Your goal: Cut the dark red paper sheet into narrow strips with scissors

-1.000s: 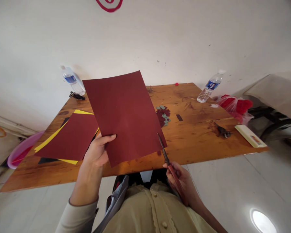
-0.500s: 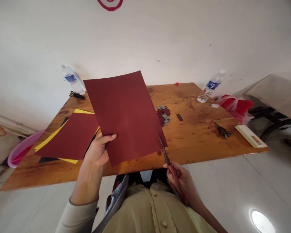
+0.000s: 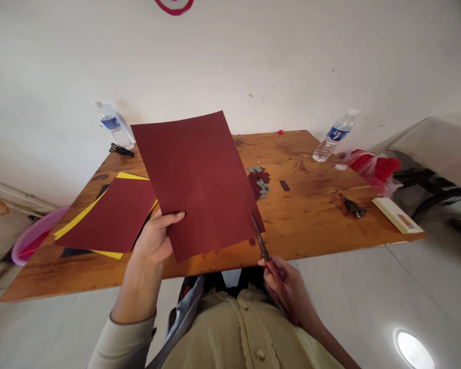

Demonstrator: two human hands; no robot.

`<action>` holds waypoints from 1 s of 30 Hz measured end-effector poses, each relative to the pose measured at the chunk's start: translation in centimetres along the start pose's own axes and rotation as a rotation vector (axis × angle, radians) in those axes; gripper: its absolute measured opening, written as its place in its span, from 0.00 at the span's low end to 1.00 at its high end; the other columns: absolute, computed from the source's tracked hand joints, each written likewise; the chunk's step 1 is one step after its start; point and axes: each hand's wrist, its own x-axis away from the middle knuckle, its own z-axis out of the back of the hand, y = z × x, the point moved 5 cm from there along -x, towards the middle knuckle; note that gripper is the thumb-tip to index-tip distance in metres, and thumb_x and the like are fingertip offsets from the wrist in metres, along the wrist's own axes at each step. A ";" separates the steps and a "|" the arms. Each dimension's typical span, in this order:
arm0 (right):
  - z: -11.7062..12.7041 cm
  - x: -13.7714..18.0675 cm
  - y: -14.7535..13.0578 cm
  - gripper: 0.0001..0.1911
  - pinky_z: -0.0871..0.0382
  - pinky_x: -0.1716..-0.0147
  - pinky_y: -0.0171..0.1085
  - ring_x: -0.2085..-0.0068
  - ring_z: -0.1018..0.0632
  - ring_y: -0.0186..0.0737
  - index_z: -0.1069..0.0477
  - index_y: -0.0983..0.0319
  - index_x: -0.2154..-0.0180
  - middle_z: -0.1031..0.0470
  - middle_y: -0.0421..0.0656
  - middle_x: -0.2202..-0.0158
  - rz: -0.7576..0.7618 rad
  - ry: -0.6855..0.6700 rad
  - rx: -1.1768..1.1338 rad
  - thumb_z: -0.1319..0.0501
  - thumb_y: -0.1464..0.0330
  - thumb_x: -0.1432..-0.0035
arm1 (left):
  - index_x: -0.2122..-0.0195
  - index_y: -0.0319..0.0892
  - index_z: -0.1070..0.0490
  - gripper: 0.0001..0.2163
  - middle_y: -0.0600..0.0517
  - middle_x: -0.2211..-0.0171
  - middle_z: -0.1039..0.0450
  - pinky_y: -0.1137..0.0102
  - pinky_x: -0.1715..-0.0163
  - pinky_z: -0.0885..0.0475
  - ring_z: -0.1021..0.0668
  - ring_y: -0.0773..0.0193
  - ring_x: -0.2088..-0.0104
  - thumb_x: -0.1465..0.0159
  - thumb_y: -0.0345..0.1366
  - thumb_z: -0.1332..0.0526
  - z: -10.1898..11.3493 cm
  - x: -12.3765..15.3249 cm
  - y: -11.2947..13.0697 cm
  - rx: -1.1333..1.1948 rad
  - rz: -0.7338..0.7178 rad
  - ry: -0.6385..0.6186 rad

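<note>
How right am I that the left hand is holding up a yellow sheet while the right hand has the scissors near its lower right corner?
Not quite: the sheet in the left hand is dark red, not yellow, as the head view shows. The right hand does have the scissors near its lower right corner.
</note>
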 end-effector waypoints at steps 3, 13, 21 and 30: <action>-0.1 -0.1 0.3 0.15 0.53 0.86 0.30 0.83 0.44 0.27 0.29 0.61 0.64 0.41 0.31 0.81 0.003 -0.020 -0.031 0.34 0.57 0.48 | 0.60 0.40 0.20 0.17 0.44 0.62 0.15 0.55 0.49 0.21 0.17 0.44 0.53 0.53 0.25 0.29 0.0 0.0 0.0 -0.001 -0.001 -0.001; 0.1 -0.1 0.6 0.15 0.49 0.85 0.30 0.82 0.41 0.28 0.27 0.62 0.61 0.37 0.34 0.77 0.008 0.009 -0.001 0.35 0.60 0.48 | 0.62 0.40 0.19 0.15 0.45 0.62 0.15 0.57 0.51 0.20 0.16 0.45 0.55 0.52 0.25 0.29 0.1 -0.1 -0.6 0.000 0.023 -0.020; 0.0 -0.1 1.0 0.13 0.52 0.85 0.29 0.82 0.43 0.27 0.27 0.61 0.62 0.40 0.32 0.79 0.012 -0.011 -0.063 0.34 0.60 0.47 | 0.63 0.39 0.20 0.15 0.44 0.63 0.15 0.55 0.51 0.20 0.16 0.44 0.55 0.53 0.25 0.29 -0.2 0.1 -0.6 -0.010 0.034 -0.004; 0.2 -0.1 0.8 0.13 0.51 0.86 0.29 0.83 0.43 0.27 0.27 0.61 0.62 0.40 0.32 0.80 0.024 0.012 -0.028 0.34 0.61 0.47 | 0.63 0.41 0.20 0.15 0.45 0.64 0.15 0.56 0.53 0.20 0.16 0.45 0.56 0.54 0.26 0.29 -0.1 0.0 -0.6 -0.036 0.032 0.002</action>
